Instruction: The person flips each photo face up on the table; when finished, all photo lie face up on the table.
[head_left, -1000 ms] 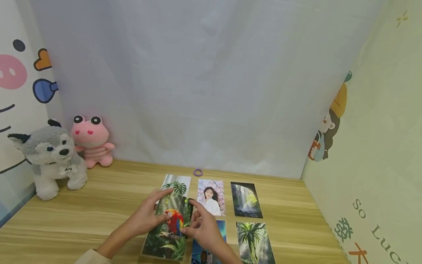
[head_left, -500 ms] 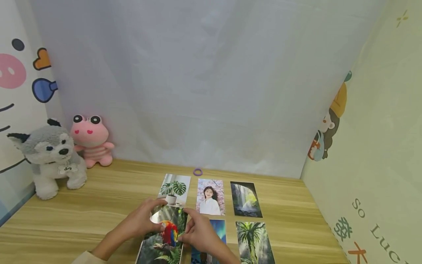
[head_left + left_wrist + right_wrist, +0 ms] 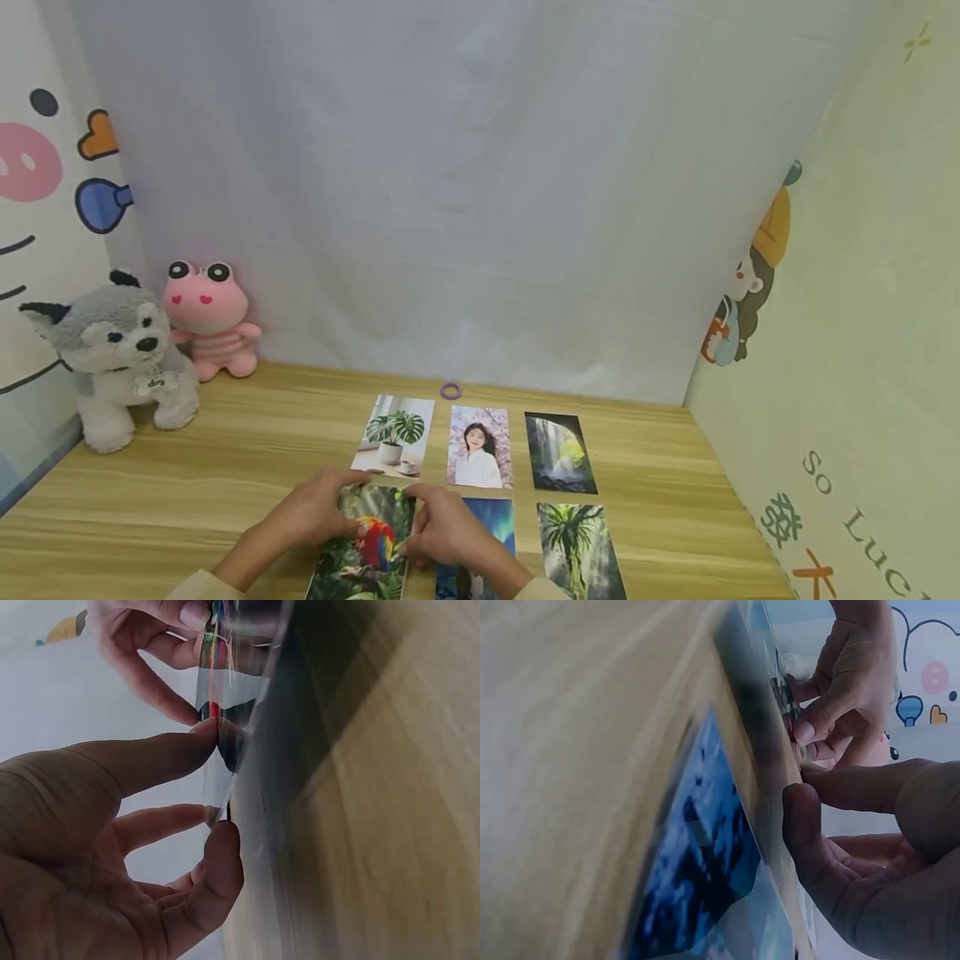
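Observation:
Both hands pinch a photo card (image 3: pixel 375 546) of a red parrot in green jungle, low over the table at the near edge of the head view. My left hand (image 3: pixel 311 508) has its thumb on the picture and fingers at the far left corner. On the opposite side my right hand (image 3: pixel 448 525) holds the card by its right edge and far corner. In the left wrist view, the glossy card (image 3: pixel 236 712) appears edge-on, close over the wood. Its near end is cut off by the head view. Just beyond lies a potted-plant photo (image 3: pixel 393 437).
A woman's portrait photo (image 3: pixel 480 450), a waterfall photo (image 3: pixel 558 450) and a hanging-fern photo (image 3: pixel 581 554) lie in rows. My right forearm partly covers a blue aurora photo (image 3: pixel 491 521). A purple ring (image 3: pixel 451 391), plush husky (image 3: pixel 131 367) and pink plush frog (image 3: pixel 210 321) sit farther back.
Both hands have brought the parrot card down and toward the near edge, slightly left. The potted-plant photo, partly covered before, now shows nearly whole. The other photos stay in place.

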`<state>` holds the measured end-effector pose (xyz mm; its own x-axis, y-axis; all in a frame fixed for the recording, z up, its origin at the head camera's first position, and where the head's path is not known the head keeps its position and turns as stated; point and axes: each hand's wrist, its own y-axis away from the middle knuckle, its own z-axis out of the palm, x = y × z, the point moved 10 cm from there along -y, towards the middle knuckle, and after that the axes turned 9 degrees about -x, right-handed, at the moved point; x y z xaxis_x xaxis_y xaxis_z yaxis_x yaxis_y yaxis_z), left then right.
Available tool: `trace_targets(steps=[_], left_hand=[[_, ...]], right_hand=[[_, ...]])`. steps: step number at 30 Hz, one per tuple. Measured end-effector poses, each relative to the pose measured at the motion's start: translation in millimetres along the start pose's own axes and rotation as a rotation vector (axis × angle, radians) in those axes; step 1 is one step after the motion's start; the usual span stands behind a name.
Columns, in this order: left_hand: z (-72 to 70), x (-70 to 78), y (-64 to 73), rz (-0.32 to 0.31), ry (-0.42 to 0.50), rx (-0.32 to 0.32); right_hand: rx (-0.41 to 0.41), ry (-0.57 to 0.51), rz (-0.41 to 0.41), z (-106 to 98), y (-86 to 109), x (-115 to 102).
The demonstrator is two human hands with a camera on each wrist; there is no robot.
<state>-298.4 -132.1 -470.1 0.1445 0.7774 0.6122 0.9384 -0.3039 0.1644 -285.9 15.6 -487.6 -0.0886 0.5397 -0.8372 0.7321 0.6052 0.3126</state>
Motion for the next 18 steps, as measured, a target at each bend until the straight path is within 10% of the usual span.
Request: trace_targets(steps=[18], left_hand=[[4.6, 6.1, -2.6, 0.028, -0.135, 0.045]], right_hand=[[0.018, 0.323, 0.049, -1, -13.2, -10]])
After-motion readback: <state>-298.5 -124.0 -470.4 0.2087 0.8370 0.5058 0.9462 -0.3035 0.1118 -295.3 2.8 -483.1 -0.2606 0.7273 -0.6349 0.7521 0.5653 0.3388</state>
